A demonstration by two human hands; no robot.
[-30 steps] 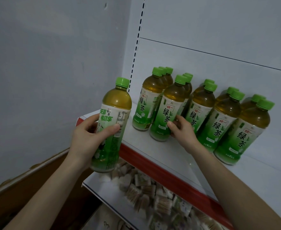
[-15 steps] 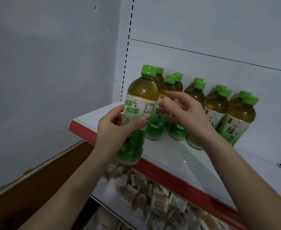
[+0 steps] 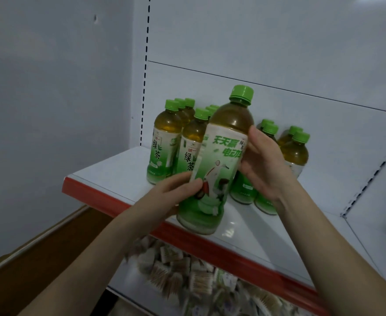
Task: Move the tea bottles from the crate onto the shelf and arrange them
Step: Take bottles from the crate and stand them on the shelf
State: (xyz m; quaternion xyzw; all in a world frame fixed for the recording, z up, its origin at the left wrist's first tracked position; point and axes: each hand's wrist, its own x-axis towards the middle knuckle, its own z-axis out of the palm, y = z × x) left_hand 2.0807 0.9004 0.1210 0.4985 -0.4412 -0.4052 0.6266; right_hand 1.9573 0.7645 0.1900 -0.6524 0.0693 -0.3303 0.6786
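I hold a green tea bottle (image 3: 219,160) with a green cap and amber tea above the front of the white shelf (image 3: 110,172), tilted slightly right. My left hand (image 3: 176,192) grips its lower left side. My right hand (image 3: 262,163) presses the upper right side of its label. Behind it, several matching tea bottles (image 3: 164,142) stand in rows on the shelf; those in the middle are partly hidden by the held bottle and my right hand. The crate is out of view.
The shelf has a red front edge (image 3: 210,240) and a white back panel (image 3: 278,53). A lower shelf holds several small packets (image 3: 187,270). A grey wall (image 3: 50,110) stands to the left, with a brown wooden surface (image 3: 39,265) below it.
The held bottle has moved right and up in front of the rows. My right hand has left the shelved bottles and now touches the held bottle. The view has shifted left.
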